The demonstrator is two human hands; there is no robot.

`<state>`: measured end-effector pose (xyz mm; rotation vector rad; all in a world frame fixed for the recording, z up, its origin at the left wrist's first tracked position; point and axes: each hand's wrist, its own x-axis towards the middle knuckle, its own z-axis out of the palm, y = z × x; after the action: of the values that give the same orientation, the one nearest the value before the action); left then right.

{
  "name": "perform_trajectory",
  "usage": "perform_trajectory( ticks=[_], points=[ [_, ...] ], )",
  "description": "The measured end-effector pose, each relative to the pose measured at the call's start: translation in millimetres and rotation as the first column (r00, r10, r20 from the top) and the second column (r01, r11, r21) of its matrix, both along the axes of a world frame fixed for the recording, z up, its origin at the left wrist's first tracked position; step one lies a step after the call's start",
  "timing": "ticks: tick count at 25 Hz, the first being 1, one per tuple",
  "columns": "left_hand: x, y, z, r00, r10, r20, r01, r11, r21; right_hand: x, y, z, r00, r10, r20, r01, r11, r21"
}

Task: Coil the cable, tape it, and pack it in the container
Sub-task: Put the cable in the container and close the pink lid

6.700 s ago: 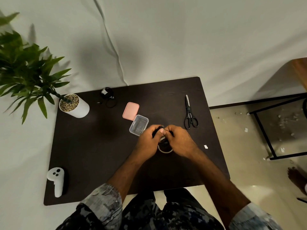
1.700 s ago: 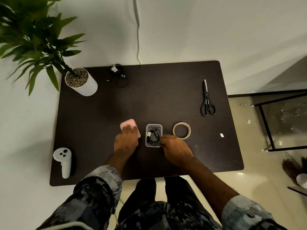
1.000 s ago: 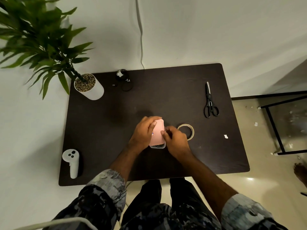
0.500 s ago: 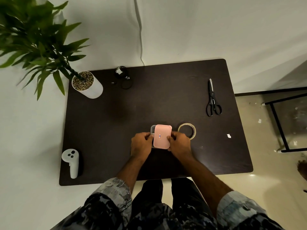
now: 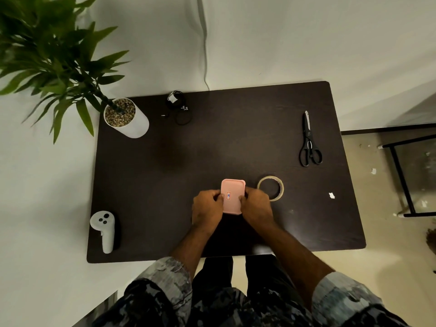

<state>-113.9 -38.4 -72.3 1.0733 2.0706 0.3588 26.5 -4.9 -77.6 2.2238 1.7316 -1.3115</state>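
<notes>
My left hand (image 5: 207, 207) and right hand (image 5: 256, 207) clasp the pink-lidded container (image 5: 232, 196) between them. The tape roll (image 5: 270, 187) lies just beyond my right hand.

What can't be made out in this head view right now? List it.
- Container body and the coiled cable: hidden under the pink lid.
- Whether the lid is fully snapped on: its side edges are covered by the left hand and right hand.
- Sticker on the lid: too small to read.
- Plant: leaves cut off by the top and left edges.
- Tape roll: near edge partly behind the right hand.
</notes>
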Motion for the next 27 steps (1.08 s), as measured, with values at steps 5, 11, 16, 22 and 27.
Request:
perform_trajectory(
  ticks=[5,11,16,22,27],
  points=[
    [2,-1,0,1.0,-0.022,0.017,0.022,1.0,-0.019,1,-5,-2,0.994,-0.102,-0.031,0.101,0.994,-0.049],
    [5,-3,4,0.996,-0.087,-0.017,0.087,0.996,-0.023,-6,-24,1,0.988,-0.143,-0.052,0.144,0.989,0.033],
    [11,-6,6,0.999,-0.047,-0.027,0.046,0.997,-0.054,-6,-28,1,0.99,-0.136,-0.031,0.136,0.991,0.006],
    [14,-8,10,0.999,-0.04,-0.007,0.039,0.995,-0.091,-4,-33,6,0.966,-0.254,-0.047,0.255,0.967,0.003],
    [15,-15,9,0.999,-0.011,0.04,0.015,0.995,-0.099,-2,-37,10,0.926,-0.363,-0.098,0.361,0.932,-0.039]
  ],
)
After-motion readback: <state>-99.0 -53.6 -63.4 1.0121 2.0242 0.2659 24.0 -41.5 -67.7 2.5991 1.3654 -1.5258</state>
